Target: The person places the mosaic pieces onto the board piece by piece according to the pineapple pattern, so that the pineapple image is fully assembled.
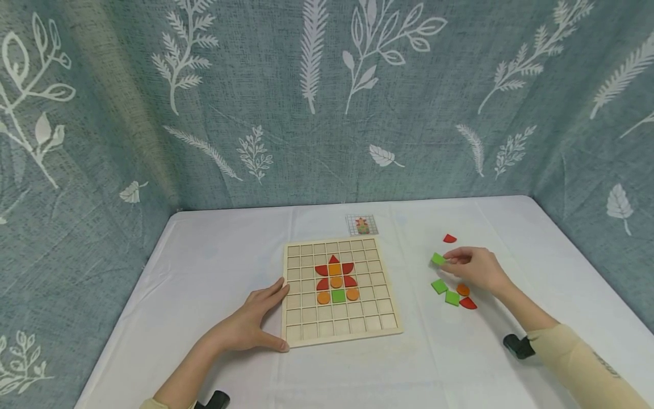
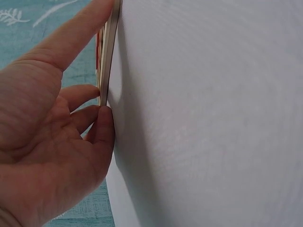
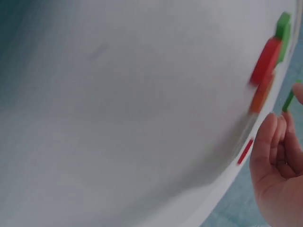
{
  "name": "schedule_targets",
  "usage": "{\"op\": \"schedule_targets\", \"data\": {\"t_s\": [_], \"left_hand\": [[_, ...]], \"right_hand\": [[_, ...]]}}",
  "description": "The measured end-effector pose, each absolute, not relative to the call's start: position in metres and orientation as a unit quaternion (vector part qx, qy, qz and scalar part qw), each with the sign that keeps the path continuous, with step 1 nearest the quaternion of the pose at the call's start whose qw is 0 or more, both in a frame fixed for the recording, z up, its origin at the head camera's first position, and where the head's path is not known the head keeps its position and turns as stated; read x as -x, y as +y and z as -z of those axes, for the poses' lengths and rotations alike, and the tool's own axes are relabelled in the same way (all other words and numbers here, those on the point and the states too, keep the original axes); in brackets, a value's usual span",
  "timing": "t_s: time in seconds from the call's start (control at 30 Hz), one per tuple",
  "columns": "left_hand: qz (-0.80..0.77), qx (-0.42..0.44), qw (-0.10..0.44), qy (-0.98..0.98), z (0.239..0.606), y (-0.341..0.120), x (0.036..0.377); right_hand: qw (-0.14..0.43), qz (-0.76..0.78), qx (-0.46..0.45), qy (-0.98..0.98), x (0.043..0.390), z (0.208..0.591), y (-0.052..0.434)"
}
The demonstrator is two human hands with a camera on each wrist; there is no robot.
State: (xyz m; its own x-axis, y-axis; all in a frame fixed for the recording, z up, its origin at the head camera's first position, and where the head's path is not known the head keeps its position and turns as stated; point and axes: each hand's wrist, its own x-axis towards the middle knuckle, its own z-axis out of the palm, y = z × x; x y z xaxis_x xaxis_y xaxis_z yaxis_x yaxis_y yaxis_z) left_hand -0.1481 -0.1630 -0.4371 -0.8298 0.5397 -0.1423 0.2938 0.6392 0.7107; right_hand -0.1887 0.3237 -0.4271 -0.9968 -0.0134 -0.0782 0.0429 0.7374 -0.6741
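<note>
My left hand (image 1: 250, 321) rests against the left edge of a wooden grid board (image 1: 309, 332), fingers spread along it and the thumb at its near corner. In the left wrist view, the fingertips (image 2: 105, 113) touch the board's side. On the board, red pieces (image 1: 348, 267) surround an orange square (image 1: 334, 269) and an orange disc; below them a green square (image 1: 339, 296) sits between two orange discs. To the right of the board, my right hand (image 1: 480, 268) pinches a green square tile (image 1: 437, 259) between thumb and fingers, also seen edge-on in the right wrist view.
Near the right hand lie two green tiles (image 1: 439, 286), an orange disc (image 1: 462, 289) and a red piece (image 1: 468, 303). Farther back is another red piece (image 1: 449, 238). A small pattern card (image 1: 362, 225) lies behind the board on the white cloth, with a leaf-print curtain (image 1: 286, 153) beyond.
</note>
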Motion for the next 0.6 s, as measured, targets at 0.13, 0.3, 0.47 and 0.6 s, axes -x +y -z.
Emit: {"op": "schedule_targets", "data": {"t_s": [0.13, 0.3, 0.47, 0.6], "left_hand": [[-0.355, -0.233, 0.174, 0.888, 0.437, -0.163, 0.148], [-0.357, -0.232, 0.175, 0.888, 0.437, -0.163, 0.148], [-0.359, -0.232, 0.177, 0.886, 0.438, -0.163, 0.148], [-0.358, -0.234, 0.178, 0.886, 0.437, -0.163, 0.148]], "right_hand": [[0.05, 0.42, -0.011, 0.906, 0.19, 0.424, 0.308], [0.046, 0.47, 0.008, 0.882, 0.193, 0.421, 0.283], [0.049, 0.511, 0.034, 0.857, 0.191, 0.419, 0.26], [0.063, 0.53, 0.049, 0.844, 0.19, 0.42, 0.242]]}}
